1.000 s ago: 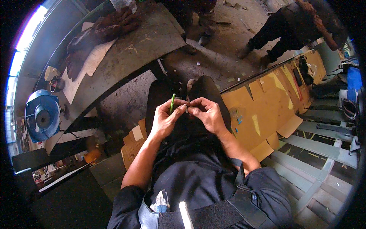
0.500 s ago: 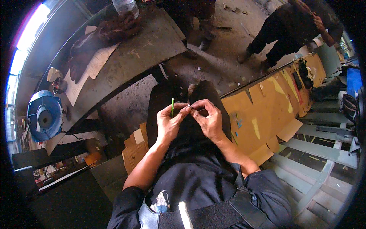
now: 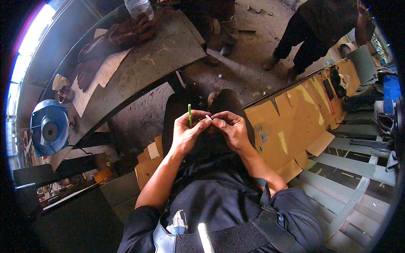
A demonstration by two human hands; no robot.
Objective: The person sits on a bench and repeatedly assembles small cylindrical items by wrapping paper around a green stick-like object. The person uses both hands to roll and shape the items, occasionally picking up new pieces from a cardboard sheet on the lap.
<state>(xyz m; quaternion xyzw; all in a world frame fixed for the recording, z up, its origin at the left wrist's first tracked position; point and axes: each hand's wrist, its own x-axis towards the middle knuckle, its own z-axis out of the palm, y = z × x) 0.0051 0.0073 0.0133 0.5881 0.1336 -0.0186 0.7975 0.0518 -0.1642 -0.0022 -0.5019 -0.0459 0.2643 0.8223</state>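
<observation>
Above my lap, my left hand and my right hand meet with bent fingers and thumbs pressed together. A small, thin white piece is pinched between the fingertips of both hands and slants slightly. From my left hand a slim green stick also stands upright, held in the fingers; its lower end is hidden. What kind of thing the white piece is, I cannot make out.
To the left, a dark metal table carries work gloves and a sheet of cardboard. A blue round machine stands beside it. On my right, cardboard lies over a slatted metal bench. A person stands ahead.
More of the white piece shows between my fingertips now, and the green stick has shifted slightly left and up. At the upper right, the standing person has changed posture.
</observation>
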